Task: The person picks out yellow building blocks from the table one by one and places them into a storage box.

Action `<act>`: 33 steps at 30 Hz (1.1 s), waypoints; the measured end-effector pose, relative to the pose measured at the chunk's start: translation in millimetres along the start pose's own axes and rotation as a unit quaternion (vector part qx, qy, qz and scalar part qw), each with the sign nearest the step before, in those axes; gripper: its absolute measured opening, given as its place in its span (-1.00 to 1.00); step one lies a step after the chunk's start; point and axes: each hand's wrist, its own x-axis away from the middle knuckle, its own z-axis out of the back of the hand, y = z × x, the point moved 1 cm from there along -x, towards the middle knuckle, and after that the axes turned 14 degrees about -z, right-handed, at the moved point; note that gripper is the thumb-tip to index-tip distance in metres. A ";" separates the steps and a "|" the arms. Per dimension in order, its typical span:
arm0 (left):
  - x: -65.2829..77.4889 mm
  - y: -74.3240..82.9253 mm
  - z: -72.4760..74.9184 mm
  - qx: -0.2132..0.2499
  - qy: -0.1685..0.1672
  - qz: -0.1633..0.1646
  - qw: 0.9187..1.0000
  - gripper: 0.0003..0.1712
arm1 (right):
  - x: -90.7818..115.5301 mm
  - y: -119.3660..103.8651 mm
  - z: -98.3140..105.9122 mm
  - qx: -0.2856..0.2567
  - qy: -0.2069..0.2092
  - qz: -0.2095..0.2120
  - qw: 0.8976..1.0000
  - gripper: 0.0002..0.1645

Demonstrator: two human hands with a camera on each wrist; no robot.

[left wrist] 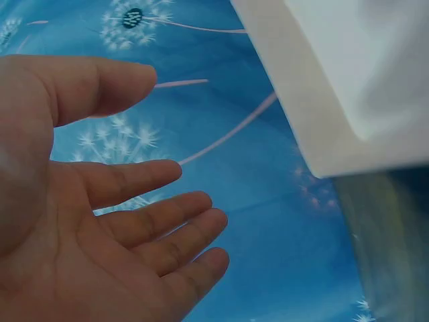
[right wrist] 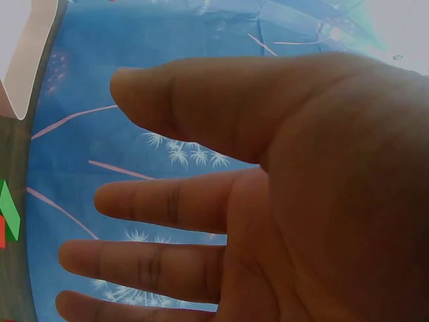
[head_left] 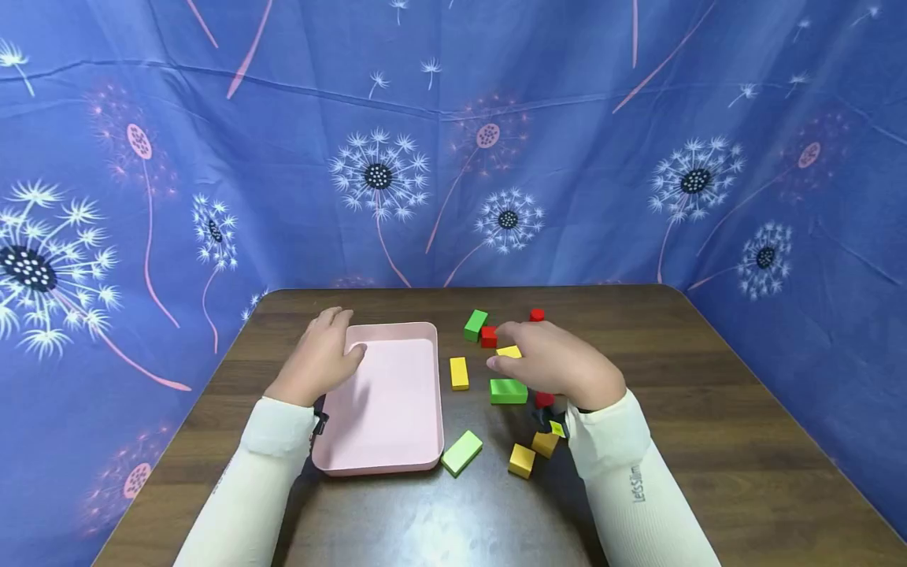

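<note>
My left hand [head_left: 320, 358] hovers over the left side of a pink tray [head_left: 434, 394], fingers spread and holding nothing. In the left wrist view its palm and loosely extended fingers show, with the tray's corner [left wrist: 315, 134] off to the right. My right hand [head_left: 556, 361] is above the group of blocks, thumb apart from the fingers and nothing between them. Beneath or near it lie a yellow block [head_left: 509, 352], a green block [head_left: 509, 391] and a red block [head_left: 544, 399], partly covered by the hand and wrist. The right wrist view shows straight, separated fingers.
Around the tray's right side lie a yellow block [head_left: 459, 373] and a light green block [head_left: 462, 453]. Two more yellow blocks [head_left: 521, 461] sit nearer the front. Farther back are a green block [head_left: 475, 325] and red blocks [head_left: 489, 337]. A blue patterned cloth [head_left: 439, 157] hangs behind the wooden table [head_left: 716, 409].
</note>
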 end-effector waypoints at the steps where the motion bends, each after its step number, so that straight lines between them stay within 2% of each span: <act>1: 1.3 -1.7 -1.0 -0.001 0.000 0.003 1.000 -0.24 | -0.1 0.2 0.2 0.000 -0.002 0.000 1.000 -0.29; 8: 3.3 -1.7 -8.8 -0.001 -0.014 0.020 1.000 -0.24 | 0.7 1.6 2.6 0.005 -0.007 0.003 1.000 -0.32; 16: -16.0 8.7 -17.0 0.007 -0.032 0.048 0.998 -0.14 | 1.9 1.6 0.7 -0.007 -0.016 0.006 1.000 -0.33; 23: -10.5 -5.0 -38.4 -0.007 -0.069 0.094 0.993 -0.01 | 6.7 -2.1 -1.2 -0.015 -0.029 0.007 0.999 -0.31; 29: -5.1 -16.4 -45.4 -0.007 -0.068 0.099 0.993 0.03 | 6.3 -6.8 -2.4 0.004 -0.023 0.019 1.000 -0.32; 33: -4.1 -21.1 -48.1 0.004 -0.081 0.099 0.992 0.00 | 5.0 -5.3 -4.5 0.009 -0.027 0.014 0.999 -0.33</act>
